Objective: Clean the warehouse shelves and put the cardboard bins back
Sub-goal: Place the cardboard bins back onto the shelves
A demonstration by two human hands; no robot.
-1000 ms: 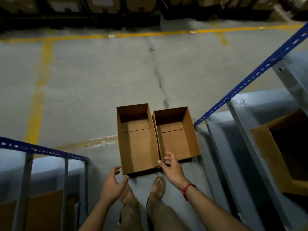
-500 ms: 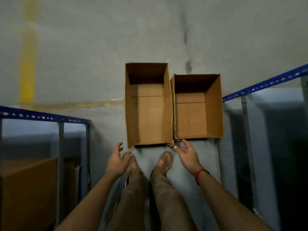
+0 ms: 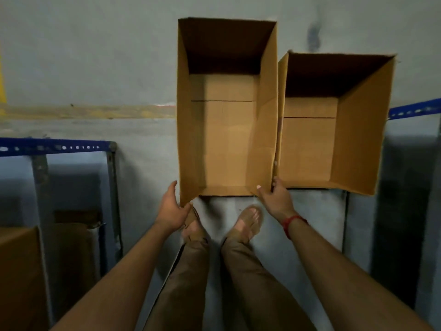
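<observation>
Two open, empty cardboard bins stand side by side on the grey floor in front of my feet. The left bin (image 3: pixel 224 130) is taller in view and tilted toward me. My left hand (image 3: pixel 172 209) holds its near left corner, thumb on the front edge and fingers round the side wall. My right hand (image 3: pixel 274 197) grips its near right corner, thumb inside the wall and fingers behind it, in the gap to the right bin (image 3: pixel 334 130). The right bin rests untouched on the floor.
A blue and grey shelf frame (image 3: pixel 59 147) stands at the left with a cardboard bin (image 3: pixel 16 271) on a lower level. Another blue shelf beam (image 3: pixel 412 111) shows at the right edge. My sandalled feet (image 3: pixel 245 223) stand just below the bins.
The view has dropped closer to the bins. Both hands moved forward from open air onto the near corners of the left bin and took hold of it.
</observation>
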